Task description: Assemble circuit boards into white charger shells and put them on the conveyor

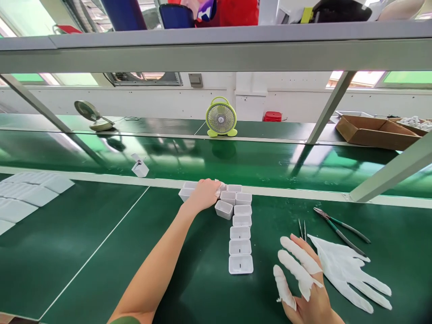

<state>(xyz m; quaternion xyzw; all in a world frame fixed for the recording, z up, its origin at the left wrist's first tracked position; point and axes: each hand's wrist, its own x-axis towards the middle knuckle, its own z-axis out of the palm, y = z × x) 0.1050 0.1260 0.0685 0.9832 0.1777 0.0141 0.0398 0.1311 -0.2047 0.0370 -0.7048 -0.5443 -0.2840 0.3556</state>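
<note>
Small white plastic boxes [240, 247] stand in a column on the green table, with more clustered at its far end. My left hand [204, 194] reaches over that cluster, its fingertips in white covers among the boxes; whether it grips one is hidden. My right hand [303, 279] is at the lower right, fingers apart, several wrapped in torn white covers, holding nothing. Beside it lie a white glove [347, 270], tweezers [303, 230] partly behind the fingers, and green-handled pliers [340, 227].
White flat pieces [30, 195] lie at the far left. One white box [139, 166] sits on the green belt beyond the table edge. A green fan [221, 118] and a cardboard box [378, 130] stand farther back. A shelf beam [216, 56] crosses above.
</note>
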